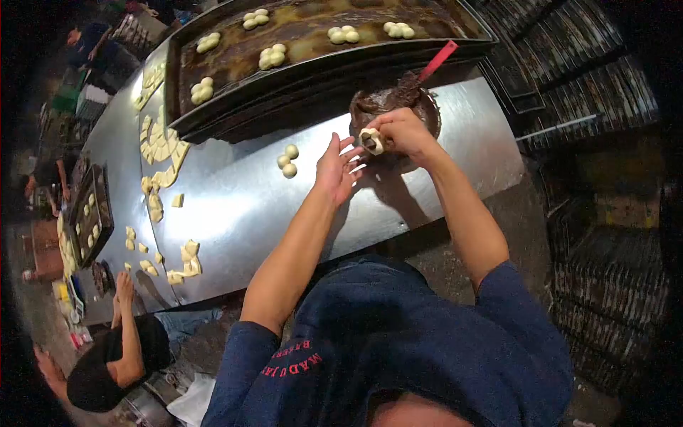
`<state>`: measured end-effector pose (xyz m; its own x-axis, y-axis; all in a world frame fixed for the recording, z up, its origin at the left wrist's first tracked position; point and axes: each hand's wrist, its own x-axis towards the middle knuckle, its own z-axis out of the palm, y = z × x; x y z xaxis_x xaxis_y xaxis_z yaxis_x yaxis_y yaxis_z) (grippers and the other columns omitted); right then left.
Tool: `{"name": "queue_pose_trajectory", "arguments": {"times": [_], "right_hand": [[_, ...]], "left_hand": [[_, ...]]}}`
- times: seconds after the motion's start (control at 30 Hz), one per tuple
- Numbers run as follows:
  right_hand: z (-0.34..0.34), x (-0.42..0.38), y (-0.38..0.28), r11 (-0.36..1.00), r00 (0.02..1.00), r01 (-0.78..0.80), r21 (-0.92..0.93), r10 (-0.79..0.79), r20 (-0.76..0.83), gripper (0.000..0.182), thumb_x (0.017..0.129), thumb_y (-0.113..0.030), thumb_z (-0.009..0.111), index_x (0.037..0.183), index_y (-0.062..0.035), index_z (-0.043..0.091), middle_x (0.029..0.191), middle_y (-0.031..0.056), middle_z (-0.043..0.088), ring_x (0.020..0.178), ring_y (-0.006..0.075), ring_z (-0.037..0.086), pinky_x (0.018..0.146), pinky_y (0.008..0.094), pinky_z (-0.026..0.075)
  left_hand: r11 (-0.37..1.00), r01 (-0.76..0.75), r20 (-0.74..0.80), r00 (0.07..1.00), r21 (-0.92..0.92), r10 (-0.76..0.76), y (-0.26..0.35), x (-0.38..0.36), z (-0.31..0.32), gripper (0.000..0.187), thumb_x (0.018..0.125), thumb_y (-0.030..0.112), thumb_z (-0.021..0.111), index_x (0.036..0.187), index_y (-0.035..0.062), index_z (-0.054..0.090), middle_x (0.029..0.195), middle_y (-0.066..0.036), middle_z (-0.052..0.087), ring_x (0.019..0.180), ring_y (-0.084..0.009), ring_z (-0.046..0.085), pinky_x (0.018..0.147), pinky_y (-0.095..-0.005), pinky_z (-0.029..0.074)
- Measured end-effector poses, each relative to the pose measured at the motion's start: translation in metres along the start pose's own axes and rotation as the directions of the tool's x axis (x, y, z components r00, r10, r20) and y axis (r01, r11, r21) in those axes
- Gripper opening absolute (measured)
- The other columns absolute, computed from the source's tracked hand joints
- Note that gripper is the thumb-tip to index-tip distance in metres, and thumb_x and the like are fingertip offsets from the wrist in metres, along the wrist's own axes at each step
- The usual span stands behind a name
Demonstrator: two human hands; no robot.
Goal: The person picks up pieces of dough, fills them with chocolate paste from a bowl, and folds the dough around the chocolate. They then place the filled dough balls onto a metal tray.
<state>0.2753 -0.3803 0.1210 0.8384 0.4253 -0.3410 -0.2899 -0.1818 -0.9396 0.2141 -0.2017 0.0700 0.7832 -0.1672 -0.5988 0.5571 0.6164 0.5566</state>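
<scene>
My right hand (411, 134) pinches a small piece of dough (365, 135) that is opened out around a dark brown filling. Just left of it, my left hand (337, 171) is open, its fingers spread toward the dough. Behind my right hand is a bowl of thick chocolate-coloured filling (380, 102), partly hidden by that hand. A red-handled spatula (437, 60) stands in the filling. Left of my left hand, a few smooth dough balls (289, 169) rest together on the metal table (235, 213).
A large baking tray (313, 67) at the back holds several clusters of dough balls. Cut dough pieces (162, 149) lie along the table's left side. A co-worker (117, 356) sits at lower left, with another tray (107, 206) beyond. Racks of trays (605, 285) stand at right.
</scene>
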Motion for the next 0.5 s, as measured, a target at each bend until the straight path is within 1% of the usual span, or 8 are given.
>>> {"name": "queue_pose_trajectory", "arguments": {"times": [0.03,0.1,0.13,0.2,0.23,0.27,0.37,0.5], "right_hand": [[0.009,-0.010,-0.013,1.000,1.000,0.012,-0.005,-0.012,0.012,0.021,0.088,-0.008,0.055,0.093,0.0004,0.073,0.078,0.0037,0.069,0.069,0.0132,0.064,0.062,0.0274,0.050],[0.029,-0.032,-0.032,0.863,0.993,-0.067,0.500,0.010,0.116,0.017,0.089,-0.011,0.061,0.093,-0.0013,0.074,0.079,0.0060,0.070,0.067,0.0121,0.063,0.059,0.0261,0.048],[0.034,-0.027,-0.025,0.877,0.973,-0.117,0.467,0.007,0.230,0.021,0.092,-0.018,0.064,0.096,-0.0005,0.073,0.088,0.0068,0.071,0.068,0.0110,0.061,0.059,0.0261,0.047],[0.041,-0.024,-0.023,0.943,0.954,0.300,-0.142,-0.296,0.049,0.014,0.088,-0.015,0.069,0.089,-0.0017,0.073,0.088,0.0070,0.067,0.074,0.0153,0.063,0.064,0.0291,0.049],[0.051,-0.025,-0.027,0.771,0.844,0.464,-0.436,-0.535,-0.047,0.012,0.085,-0.013,0.071,0.085,-0.0020,0.073,0.084,0.0071,0.065,0.073,0.0172,0.062,0.063,0.0298,0.048],[0.060,-0.025,-0.032,0.463,0.569,0.528,-0.712,-0.816,-0.108,0.008,0.079,-0.011,0.074,0.080,-0.0030,0.073,0.080,0.0094,0.061,0.072,0.0231,0.059,0.062,0.0332,0.046],[0.092,-0.048,-0.052,0.459,0.522,0.593,-0.661,-0.845,-0.119,0.009,0.075,-0.010,0.077,0.082,-0.0051,0.073,0.082,0.0106,0.060,0.080,0.0279,0.059,0.069,0.0383,0.046],[0.115,-0.077,-0.078,0.289,0.340,0.717,-0.635,-0.939,-0.043,0.028,0.075,-0.014,0.077,0.100,-0.0046,0.070,0.090,0.0133,0.063,0.081,0.0314,0.061,0.071,0.0393,0.049]], "left_hand": [[1.000,-0.017,-0.004,1.000,-0.003,0.017,0.013,-0.015,0.007,0.061,0.102,0.055,0.036,0.135,0.0041,0.047,0.124,-0.017,0.054,0.092,-0.0257,0.060,0.085,-0.0451,0.053],[0.997,-0.041,0.103,0.994,0.069,0.034,0.041,-0.055,0.023,0.062,0.103,0.054,0.035,0.129,-0.0006,0.051,0.121,-0.018,0.057,0.093,-0.0264,0.064,0.081,-0.0433,0.055],[0.993,-0.055,0.160,0.986,0.108,0.037,0.052,-0.068,0.020,0.063,0.104,0.052,0.035,0.121,-0.0048,0.057,0.113,-0.017,0.062,0.096,-0.0267,0.066,0.080,-0.0402,0.056],[0.956,-0.215,-0.010,0.975,0.200,0.221,0.059,-0.083,0.013,0.056,0.104,0.043,0.041,0.112,-0.0088,0.061,0.104,-0.017,0.067,0.095,-0.0248,0.068,0.083,-0.0340,0.057],[0.937,-0.274,-0.080,0.952,0.218,0.297,0.061,-0.093,0.010,0.050,0.104,0.038,0.046,0.110,-0.0091,0.062,0.104,-0.017,0.067,0.093,-0.0223,0.067,0.083,-0.0310,0.057],[0.933,-0.286,-0.084,0.947,0.221,0.310,0.062,-0.100,0.011,0.050,0.104,0.038,0.046,0.110,-0.0091,0.062,0.104,-0.017,0.067,0.093,-0.0223,0.067,0.083,-0.0310,0.057],[0.954,-0.288,-0.177,0.947,-0.086,0.270,0.071,-0.122,0.031,0.029,0.098,0.018,0.059,0.109,-0.0096,0.062,0.107,-0.018,0.066,0.086,-0.0209,0.066,0.082,-0.0273,0.057],[0.886,-0.463,-0.188,0.871,-0.001,0.455,0.083,-0.148,0.032,0.025,0.096,0.011,0.061,0.113,-0.0067,0.061,0.108,-0.016,0.066,0.090,-0.0204,0.067,0.083,-0.0291,0.057]]}}
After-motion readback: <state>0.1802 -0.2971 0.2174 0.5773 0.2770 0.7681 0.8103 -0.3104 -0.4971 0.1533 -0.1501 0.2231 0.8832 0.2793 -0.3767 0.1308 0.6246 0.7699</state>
